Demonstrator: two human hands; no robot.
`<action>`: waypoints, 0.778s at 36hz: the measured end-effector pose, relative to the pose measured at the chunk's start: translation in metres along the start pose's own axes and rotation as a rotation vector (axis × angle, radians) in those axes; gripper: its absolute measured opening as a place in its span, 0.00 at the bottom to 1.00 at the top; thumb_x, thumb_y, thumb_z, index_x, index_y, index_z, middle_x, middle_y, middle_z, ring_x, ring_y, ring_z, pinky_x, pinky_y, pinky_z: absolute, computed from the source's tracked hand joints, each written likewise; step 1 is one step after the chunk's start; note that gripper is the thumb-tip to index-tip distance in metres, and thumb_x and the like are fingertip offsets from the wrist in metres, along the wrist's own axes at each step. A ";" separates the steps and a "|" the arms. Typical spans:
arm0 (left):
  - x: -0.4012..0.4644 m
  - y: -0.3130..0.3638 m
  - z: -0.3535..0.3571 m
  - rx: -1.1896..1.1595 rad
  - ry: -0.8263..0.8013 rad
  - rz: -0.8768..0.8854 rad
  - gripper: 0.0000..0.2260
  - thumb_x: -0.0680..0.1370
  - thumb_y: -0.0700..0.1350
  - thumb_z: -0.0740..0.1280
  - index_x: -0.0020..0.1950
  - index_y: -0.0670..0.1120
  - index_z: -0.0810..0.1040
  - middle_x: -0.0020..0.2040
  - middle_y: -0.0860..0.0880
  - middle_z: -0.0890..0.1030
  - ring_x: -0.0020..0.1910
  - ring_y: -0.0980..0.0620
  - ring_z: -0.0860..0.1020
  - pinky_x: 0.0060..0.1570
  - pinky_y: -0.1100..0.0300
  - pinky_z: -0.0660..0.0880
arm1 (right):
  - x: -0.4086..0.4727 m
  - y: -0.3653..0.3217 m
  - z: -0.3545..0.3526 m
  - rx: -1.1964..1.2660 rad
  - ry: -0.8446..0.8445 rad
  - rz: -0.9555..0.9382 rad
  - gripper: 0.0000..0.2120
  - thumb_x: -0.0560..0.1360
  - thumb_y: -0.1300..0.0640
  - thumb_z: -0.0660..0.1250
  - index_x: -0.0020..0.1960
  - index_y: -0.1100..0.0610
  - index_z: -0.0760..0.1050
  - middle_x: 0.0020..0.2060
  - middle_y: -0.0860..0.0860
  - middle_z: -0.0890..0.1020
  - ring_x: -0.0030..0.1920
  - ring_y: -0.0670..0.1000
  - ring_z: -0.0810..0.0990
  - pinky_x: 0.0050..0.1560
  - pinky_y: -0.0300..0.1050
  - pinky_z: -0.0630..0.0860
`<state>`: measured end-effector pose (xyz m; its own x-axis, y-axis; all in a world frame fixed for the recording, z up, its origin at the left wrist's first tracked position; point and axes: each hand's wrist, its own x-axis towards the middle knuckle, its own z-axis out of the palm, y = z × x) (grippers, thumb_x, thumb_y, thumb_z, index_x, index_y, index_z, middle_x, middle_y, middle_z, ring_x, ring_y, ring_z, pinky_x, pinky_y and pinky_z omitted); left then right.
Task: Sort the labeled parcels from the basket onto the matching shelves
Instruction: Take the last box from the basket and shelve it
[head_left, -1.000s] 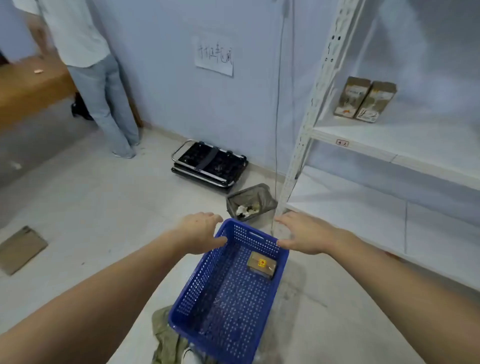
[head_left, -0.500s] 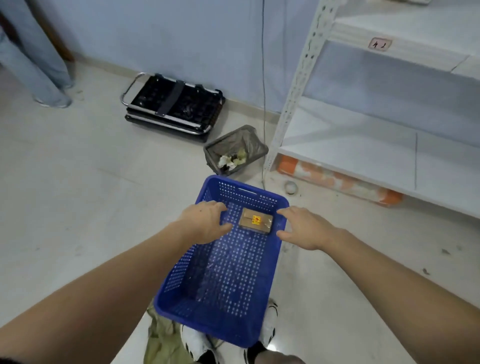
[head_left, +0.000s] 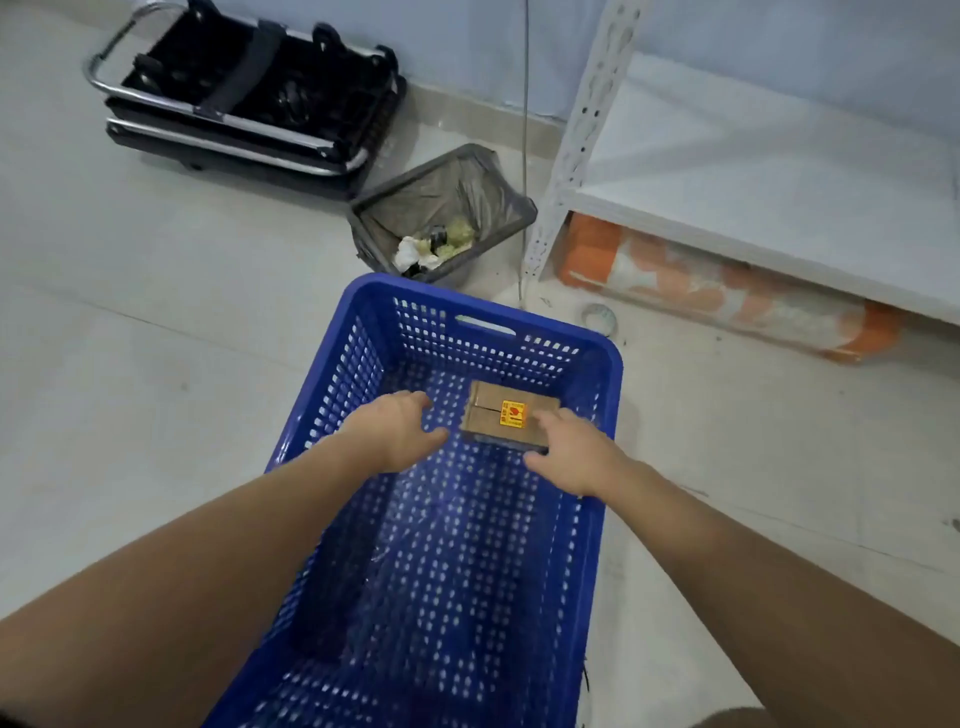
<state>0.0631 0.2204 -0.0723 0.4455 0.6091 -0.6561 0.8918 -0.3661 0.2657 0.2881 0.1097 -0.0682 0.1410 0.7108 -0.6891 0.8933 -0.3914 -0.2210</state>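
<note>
One parcel (head_left: 508, 420) was all that sat in the blue basket (head_left: 363, 317), a small brown cardboard box with a yellow and red sticker on top, lying flat on the basket floor up toward the 12 o'clock end and a bit over to the 1 o'clock side. Both hands were down inside the basket going for it.

How I'd have done this bit: come at the box from both short sides, get the fingers low so they catch the bottom edges, and lift it straight up so it didn't drag across the mesh floor. Keep the sticker facing up too, since reading it is what tells you which level of the white shelf (head_left: 779, 171) at 2 o'clock it goes to.

Fingers now. The left hand (head_left: 397, 436) was at the box's 9 o'clock, just beside it but apart, fingers loosely bent and holding nothing, thumb poking toward the box. The right hand (head_left: 569, 449) was at the box's 4 o'clock corner, with fingertips that looked like they were resting on or just over the near right edge. The frame was a bit soft there, so I couldn't swear it was actual contact. Either way nothing was wrapped round the box yet, so I'd call it a reach and not a grab.
</note>
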 end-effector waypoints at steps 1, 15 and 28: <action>0.014 -0.001 0.011 -0.052 0.006 -0.012 0.31 0.83 0.62 0.61 0.80 0.45 0.64 0.75 0.43 0.73 0.67 0.43 0.77 0.64 0.48 0.75 | 0.017 0.002 0.008 0.033 0.004 0.033 0.31 0.80 0.44 0.64 0.80 0.53 0.62 0.73 0.56 0.71 0.69 0.60 0.73 0.67 0.58 0.74; 0.189 0.007 0.142 -0.848 0.074 -0.235 0.30 0.85 0.63 0.56 0.75 0.41 0.71 0.72 0.41 0.75 0.68 0.40 0.75 0.64 0.50 0.70 | 0.197 0.034 0.095 0.813 0.128 0.570 0.41 0.67 0.44 0.68 0.77 0.57 0.63 0.72 0.59 0.71 0.66 0.62 0.75 0.67 0.59 0.76; 0.191 -0.013 0.172 -0.896 0.182 -0.204 0.23 0.87 0.57 0.53 0.76 0.46 0.73 0.71 0.42 0.78 0.68 0.41 0.75 0.66 0.51 0.69 | 0.191 0.027 0.113 0.343 0.013 0.400 0.60 0.60 0.42 0.86 0.79 0.45 0.51 0.72 0.58 0.57 0.74 0.64 0.64 0.71 0.61 0.69</action>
<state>0.1234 0.2203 -0.3230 0.2115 0.7306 -0.6492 0.6484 0.3921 0.6525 0.2910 0.1684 -0.2842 0.4493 0.4733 -0.7577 0.5780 -0.8007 -0.1574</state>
